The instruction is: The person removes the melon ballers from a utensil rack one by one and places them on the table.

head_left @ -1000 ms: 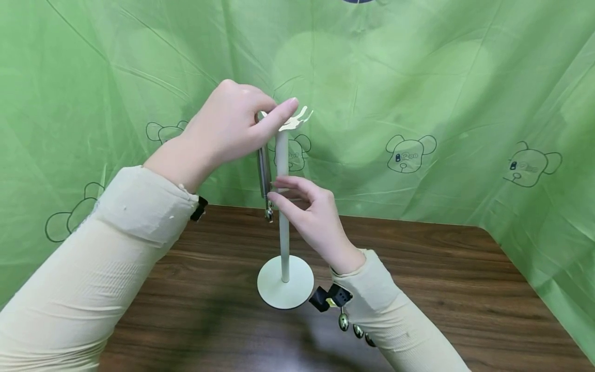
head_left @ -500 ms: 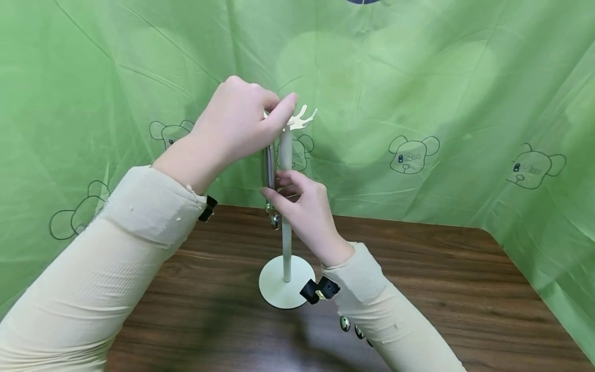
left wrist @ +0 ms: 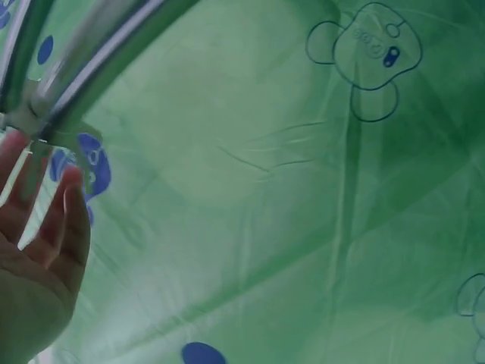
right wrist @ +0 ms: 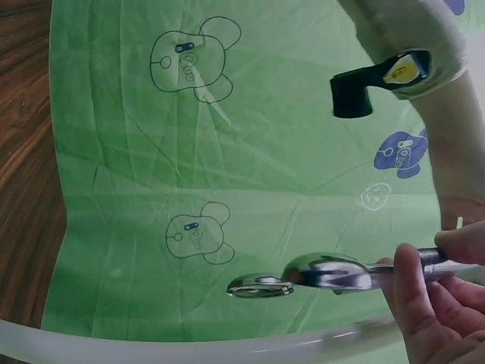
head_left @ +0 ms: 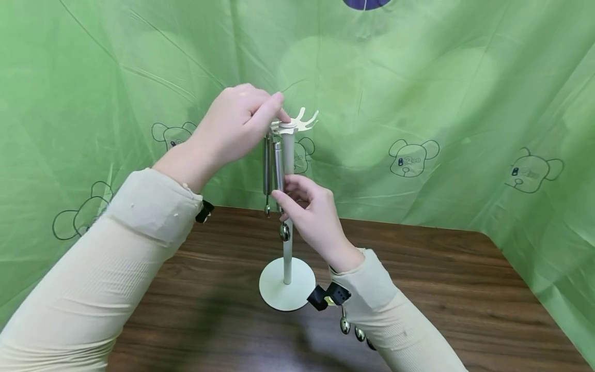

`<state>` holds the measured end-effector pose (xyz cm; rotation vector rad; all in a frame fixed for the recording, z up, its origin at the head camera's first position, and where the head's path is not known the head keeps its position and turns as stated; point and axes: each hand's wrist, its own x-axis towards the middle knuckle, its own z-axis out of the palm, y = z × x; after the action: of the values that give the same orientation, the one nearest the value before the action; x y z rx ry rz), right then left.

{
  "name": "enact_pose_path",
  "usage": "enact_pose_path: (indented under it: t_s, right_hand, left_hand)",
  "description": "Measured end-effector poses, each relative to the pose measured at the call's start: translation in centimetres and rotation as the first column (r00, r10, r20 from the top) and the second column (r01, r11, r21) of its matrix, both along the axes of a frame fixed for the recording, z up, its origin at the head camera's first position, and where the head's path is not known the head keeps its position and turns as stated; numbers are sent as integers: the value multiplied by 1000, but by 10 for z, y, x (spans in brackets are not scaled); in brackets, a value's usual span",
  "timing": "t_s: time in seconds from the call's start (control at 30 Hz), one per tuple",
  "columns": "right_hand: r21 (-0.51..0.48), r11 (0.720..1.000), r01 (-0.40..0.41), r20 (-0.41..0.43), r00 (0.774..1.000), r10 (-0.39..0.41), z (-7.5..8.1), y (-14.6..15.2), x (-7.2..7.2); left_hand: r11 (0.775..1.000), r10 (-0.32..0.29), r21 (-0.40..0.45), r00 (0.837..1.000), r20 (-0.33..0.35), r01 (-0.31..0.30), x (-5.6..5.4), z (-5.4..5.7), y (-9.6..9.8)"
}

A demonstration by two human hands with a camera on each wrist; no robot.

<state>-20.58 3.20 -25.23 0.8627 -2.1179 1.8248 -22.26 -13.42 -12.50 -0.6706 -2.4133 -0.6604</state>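
Observation:
A white stand [head_left: 287,248] with a round base rises in the head view, topped by a ring of curved hooks [head_left: 304,124]. My left hand [head_left: 237,121] is over the top's left side, a fingertip touching the top. In the left wrist view its fingers [left wrist: 76,208] look fairly straight beside the top; part of the contact is hidden. Below hang two metal spoons. My right hand [head_left: 316,217] pinches the nearer spoon [right wrist: 330,273] by its handle, between thumb and fingers. The other spoon [right wrist: 260,286] hangs behind it, its handle [head_left: 267,170] left of the pole.
Several shiny spoon bowls [head_left: 345,325] show beside the right sleeve, their handles hidden behind it. The stand's base rests on a dark wooden table [head_left: 418,289]. A green bear-print curtain [head_left: 362,93] rises behind and at the sides. Small wrist cameras [head_left: 327,295] are on the cuffs.
The left hand has shifted slightly, uncovering more of the hooks and handles. The right hand moved left, then back right, drawing the nearer spoon toward the pole, its bowl now in front of it.

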Motion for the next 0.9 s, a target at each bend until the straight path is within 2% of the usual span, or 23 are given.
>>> enact_pose_path:
  t_s: [0.1, 0.3, 0.53, 0.67, 0.9]
  right_hand:
    - [-12, 1000, -3, 7, 1000, 3, -1, 2, 1]
    - [-43, 999, -20, -16, 1000, 19, 4, 6, 6]
    - [-86, 996, -14, -49, 999, 10, 15, 14, 15]
    - [-104, 994, -21, -72, 997, 14, 20, 23, 21]
    - [-120, 993, -1, -76, 997, -8, 18, 48, 29]
  left_hand:
    - [997, -44, 62, 998, 37, 42, -4, -3, -3]
    - [992, -58, 116, 996, 63, 51, -9, -10, -9]
    - [992, -96, 80, 995, -31, 99, -11, -17, -12]
    - [993, -98, 55, 993, -65, 102, -10, -17, -13]
    - [993, -115, 14, 985, -131, 118, -9, -19, -13]
